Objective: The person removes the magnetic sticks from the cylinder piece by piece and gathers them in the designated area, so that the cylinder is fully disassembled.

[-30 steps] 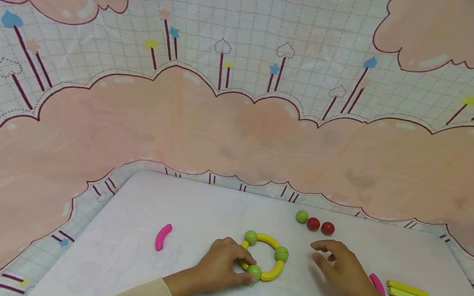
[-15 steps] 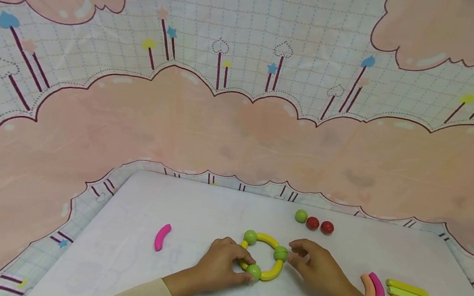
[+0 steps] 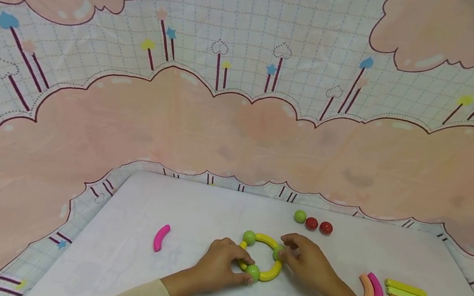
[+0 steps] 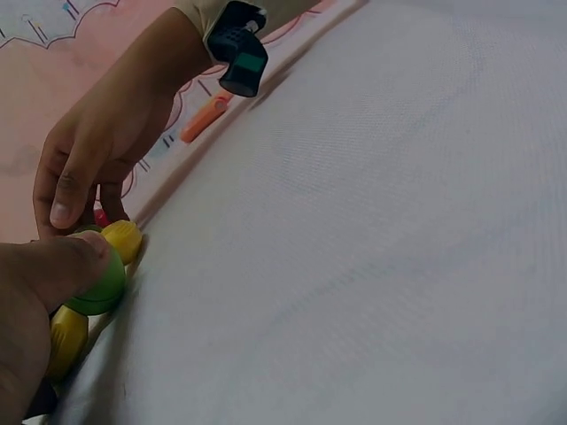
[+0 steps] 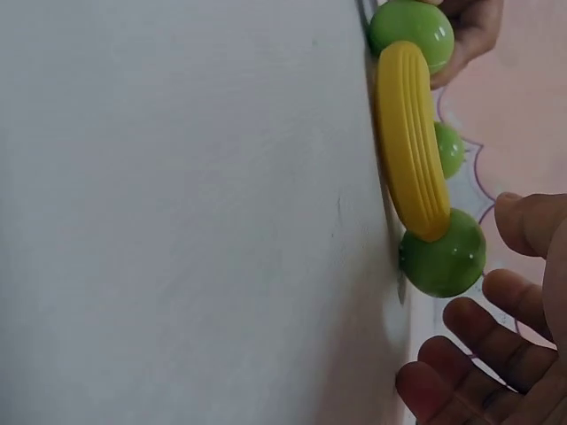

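A ring of curved yellow sticks [image 3: 269, 273] and green balls lies on the white table [image 3: 212, 204]. My left hand [image 3: 221, 266] pinches the near green ball [image 3: 253, 272] between thumb and forefinger; in the left wrist view the thumb lies over that green ball [image 4: 104, 288]. At the ring's right side is another green ball [image 3: 276, 253], partly behind my right hand [image 3: 310, 264]. The right wrist view shows this green ball [image 5: 445, 255] just off the loosely spread right fingertips, with a small gap. A third green ball [image 3: 249, 238] sits at the ring's far side.
Behind the ring are a loose green ball [image 3: 300, 216] and two red balls [image 3: 311, 223]. A pink curved stick [image 3: 161, 238] lies left. At right are an orange curved stick [image 3: 366, 289], a pink one [image 3: 375, 289] and straight sticks [image 3: 406, 295]. A patterned cloth [image 3: 239, 133] hangs behind.
My right hand has moved left, from beyond the ring up to its right-hand green ball, uncovering the orange curved stick. My left hand has kept its hold on the near green ball.
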Available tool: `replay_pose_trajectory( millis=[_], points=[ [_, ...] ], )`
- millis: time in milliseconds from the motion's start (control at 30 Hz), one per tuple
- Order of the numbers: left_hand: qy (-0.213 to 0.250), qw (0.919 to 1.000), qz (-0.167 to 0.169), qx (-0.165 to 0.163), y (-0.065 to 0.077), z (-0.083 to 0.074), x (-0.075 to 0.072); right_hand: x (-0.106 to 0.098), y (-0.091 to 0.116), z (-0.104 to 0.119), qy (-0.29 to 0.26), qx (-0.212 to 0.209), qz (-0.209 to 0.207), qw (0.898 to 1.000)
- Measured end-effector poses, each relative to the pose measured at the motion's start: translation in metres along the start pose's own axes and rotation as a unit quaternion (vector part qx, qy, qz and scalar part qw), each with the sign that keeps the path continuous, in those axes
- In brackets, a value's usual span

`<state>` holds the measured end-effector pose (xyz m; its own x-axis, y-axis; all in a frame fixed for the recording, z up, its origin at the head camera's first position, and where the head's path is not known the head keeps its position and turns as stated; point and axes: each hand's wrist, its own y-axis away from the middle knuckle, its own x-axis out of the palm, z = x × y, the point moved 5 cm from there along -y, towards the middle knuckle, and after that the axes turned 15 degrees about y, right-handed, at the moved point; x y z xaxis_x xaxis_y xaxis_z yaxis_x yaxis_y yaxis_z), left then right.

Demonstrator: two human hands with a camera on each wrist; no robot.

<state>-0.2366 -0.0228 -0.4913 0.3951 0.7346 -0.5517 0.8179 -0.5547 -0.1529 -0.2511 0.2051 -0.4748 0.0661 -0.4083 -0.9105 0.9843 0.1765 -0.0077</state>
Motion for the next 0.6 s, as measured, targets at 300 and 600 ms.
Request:
replay_pose_trajectory(
  millis=[300, 600],
  points=[
    [-0.006, 1.0, 0.004, 0.005, 0.0, 0.0, 0.0, 0.007, -0.015, 0.011, -0.015, -0.028, 0.001, 0.999],
    [-0.001, 0.9999, 0.011, 0.008, 0.0, -0.003, -0.001, 0.014, -0.03, 0.027, -0.009, -0.074, 0.032, 0.997]
  ],
)
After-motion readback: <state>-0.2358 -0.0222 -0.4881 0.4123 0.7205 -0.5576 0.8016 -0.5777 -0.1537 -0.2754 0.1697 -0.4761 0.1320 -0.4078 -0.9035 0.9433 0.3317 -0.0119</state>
